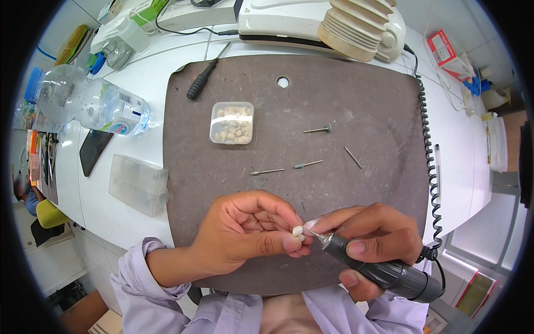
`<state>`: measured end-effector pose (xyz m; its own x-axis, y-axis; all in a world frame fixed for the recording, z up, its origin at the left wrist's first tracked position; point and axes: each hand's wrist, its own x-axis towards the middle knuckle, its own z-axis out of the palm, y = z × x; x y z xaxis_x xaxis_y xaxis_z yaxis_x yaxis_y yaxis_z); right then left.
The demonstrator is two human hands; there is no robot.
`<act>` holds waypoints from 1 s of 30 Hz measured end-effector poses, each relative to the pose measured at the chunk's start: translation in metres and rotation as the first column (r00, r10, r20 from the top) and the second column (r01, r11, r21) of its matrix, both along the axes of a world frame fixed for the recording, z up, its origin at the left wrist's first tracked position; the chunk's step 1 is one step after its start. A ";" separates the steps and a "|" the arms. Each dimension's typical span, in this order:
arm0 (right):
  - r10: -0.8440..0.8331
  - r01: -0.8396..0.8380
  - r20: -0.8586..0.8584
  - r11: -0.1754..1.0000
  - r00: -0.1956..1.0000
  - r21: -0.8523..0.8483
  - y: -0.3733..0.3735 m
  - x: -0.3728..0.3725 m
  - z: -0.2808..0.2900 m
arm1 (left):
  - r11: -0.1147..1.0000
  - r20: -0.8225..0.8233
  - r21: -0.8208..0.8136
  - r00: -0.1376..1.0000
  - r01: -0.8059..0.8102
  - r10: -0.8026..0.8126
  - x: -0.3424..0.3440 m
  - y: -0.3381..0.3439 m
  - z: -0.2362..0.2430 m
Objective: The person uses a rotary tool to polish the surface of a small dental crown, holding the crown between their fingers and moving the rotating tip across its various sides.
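Observation:
My left hand pinches a small piece of white false teeth between thumb and fingers. In my right hand is a black rotary handpiece, gripped around its body. The thin bur in its nose points left, its tip at the teeth; whether it touches them I cannot tell. Ahead of my hands, loose burs lie on the brown mat: a pointed one, a blue-green one, a wheel-tipped one and a thin shank.
On the mat stand a clear box of small tooth-like pieces and a black screwdriver. An empty clear case, a phone and a water bottle are left. A coiled cord runs down the right; a ribbed hose hangs behind.

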<state>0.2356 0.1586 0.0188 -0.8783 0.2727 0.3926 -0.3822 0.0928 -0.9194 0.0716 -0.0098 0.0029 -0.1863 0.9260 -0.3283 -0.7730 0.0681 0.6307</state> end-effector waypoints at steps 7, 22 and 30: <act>-0.032 0.032 0.028 1.000 0.999 0.000 -0.001 0.004 0.000 | 0.998 -0.029 0.055 0.999 -0.044 0.045 0.004 0.001 -0.002; -0.024 0.024 0.008 1.000 1.000 0.015 0.000 0.002 -0.001 | 0.997 -0.056 0.065 0.997 -0.048 0.051 0.004 0.001 -0.002; -0.088 0.088 -0.009 0.996 0.996 -0.019 -0.004 0.002 -0.001 | 0.998 -0.071 0.051 0.997 -0.030 0.034 0.003 0.000 -0.001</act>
<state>0.2375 0.1549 0.0179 -0.8466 0.3562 0.3955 -0.3824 0.1100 -0.9174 0.0744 -0.0098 0.0021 -0.2373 0.9341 -0.2667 -0.7269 0.0114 0.6867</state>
